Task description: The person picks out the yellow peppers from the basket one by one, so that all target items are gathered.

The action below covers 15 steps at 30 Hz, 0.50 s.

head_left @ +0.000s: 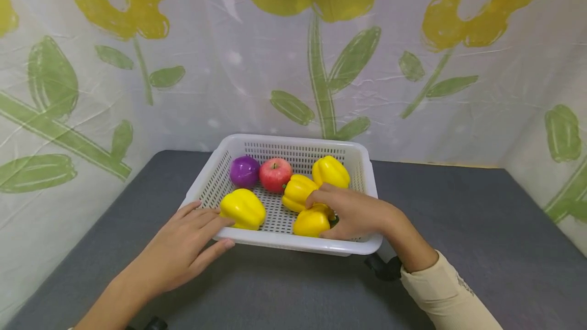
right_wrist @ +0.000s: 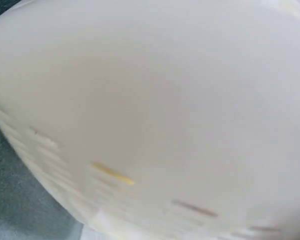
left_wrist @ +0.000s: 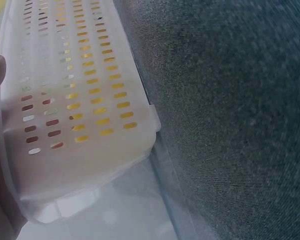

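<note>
In the head view, a white plastic basket (head_left: 293, 242) with slotted walls holds several yellow bell peppers, a red apple (head_left: 275, 175) and a round purple item (head_left: 245, 171). My right hand (head_left: 355, 213) reaches in at the front right and grips a yellow bell pepper (head_left: 311, 223) between thumb and fingers. Across the front left corner rests my left hand (head_left: 183, 246), its fairly straight fingers over the rim beside another yellow bell pepper (head_left: 243, 209). Close up in the left wrist view are the basket's wall (left_wrist: 79, 165) and part of that hand. Blurred basket wall (right_wrist: 139, 100) fills the right wrist view.
Two more yellow bell peppers lie in the basket, one in the middle (head_left: 298, 192) and one at the back right (head_left: 330, 171). The basket stands on a dark grey tabletop (head_left: 458, 248). A white curtain (head_left: 229, 80) with painted flowers hangs behind and along both sides.
</note>
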Each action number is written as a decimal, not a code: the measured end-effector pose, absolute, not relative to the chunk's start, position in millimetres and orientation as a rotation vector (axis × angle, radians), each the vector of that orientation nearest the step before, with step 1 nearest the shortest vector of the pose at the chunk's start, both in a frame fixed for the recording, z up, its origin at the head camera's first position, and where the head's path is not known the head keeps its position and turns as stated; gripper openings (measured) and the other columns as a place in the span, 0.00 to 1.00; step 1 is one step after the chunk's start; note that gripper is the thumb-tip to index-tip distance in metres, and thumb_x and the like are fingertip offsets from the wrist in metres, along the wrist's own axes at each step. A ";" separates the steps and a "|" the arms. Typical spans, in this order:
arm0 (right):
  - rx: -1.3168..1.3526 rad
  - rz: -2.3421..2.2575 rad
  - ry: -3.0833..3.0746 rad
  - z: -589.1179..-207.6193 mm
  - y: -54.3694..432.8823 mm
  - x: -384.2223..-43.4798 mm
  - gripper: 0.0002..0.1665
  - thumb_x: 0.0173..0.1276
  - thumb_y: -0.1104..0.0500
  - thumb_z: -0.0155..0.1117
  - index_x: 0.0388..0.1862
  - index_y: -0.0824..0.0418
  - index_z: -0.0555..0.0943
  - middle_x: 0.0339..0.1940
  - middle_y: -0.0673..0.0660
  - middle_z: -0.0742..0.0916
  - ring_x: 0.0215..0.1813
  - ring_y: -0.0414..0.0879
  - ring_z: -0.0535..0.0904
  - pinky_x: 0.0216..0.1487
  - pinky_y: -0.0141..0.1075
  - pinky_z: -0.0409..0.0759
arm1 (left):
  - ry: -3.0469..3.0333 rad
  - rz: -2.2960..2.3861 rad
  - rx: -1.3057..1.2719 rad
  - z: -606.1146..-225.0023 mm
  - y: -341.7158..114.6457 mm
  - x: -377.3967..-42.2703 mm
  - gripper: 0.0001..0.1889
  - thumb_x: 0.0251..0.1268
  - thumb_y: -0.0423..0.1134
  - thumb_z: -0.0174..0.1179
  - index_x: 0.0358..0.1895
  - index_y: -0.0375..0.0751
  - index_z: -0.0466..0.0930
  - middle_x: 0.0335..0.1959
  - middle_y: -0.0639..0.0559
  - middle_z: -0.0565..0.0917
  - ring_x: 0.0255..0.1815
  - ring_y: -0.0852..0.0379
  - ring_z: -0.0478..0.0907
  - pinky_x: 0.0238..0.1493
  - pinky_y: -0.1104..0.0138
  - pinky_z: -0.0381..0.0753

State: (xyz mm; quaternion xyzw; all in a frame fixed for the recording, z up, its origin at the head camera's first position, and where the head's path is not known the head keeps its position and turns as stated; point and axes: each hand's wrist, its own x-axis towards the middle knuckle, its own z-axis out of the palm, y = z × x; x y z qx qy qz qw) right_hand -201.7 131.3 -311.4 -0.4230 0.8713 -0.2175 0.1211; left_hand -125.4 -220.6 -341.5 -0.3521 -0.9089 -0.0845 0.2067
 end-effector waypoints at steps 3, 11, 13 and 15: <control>-1.212 -0.623 2.515 -313.6 130.7 -201.7 0.31 0.62 0.57 0.73 0.63 0.60 0.76 0.59 0.51 0.80 0.55 0.46 0.74 0.62 0.44 0.73 | -2.525 -0.238 -0.985 -342.6 -220.2 -124.7 0.20 0.74 0.56 0.55 0.55 0.47 0.82 0.50 0.54 0.84 0.54 0.50 0.79 0.65 0.43 0.64; -1.266 -0.704 2.531 -309.6 131.6 -200.7 0.32 0.59 0.60 0.71 0.63 0.60 0.74 0.59 0.50 0.78 0.58 0.45 0.72 0.64 0.43 0.72 | -2.466 -0.242 -1.007 -341.9 -221.6 -126.5 0.23 0.78 0.59 0.46 0.53 0.46 0.82 0.45 0.56 0.83 0.49 0.52 0.79 0.64 0.43 0.65; -1.279 -0.729 2.522 -308.6 132.7 -200.7 0.32 0.59 0.60 0.71 0.63 0.60 0.74 0.59 0.50 0.77 0.58 0.45 0.71 0.63 0.43 0.72 | -2.466 -0.239 -1.009 -342.5 -221.5 -127.2 0.23 0.79 0.59 0.46 0.52 0.46 0.82 0.44 0.56 0.83 0.48 0.52 0.79 0.63 0.43 0.66; -1.284 -0.756 2.508 -308.8 133.6 -201.0 0.32 0.59 0.60 0.70 0.64 0.58 0.74 0.59 0.50 0.77 0.58 0.45 0.71 0.62 0.44 0.73 | -2.473 -0.238 -1.009 -343.7 -221.3 -127.2 0.22 0.79 0.58 0.46 0.52 0.46 0.81 0.43 0.57 0.82 0.47 0.53 0.79 0.63 0.43 0.66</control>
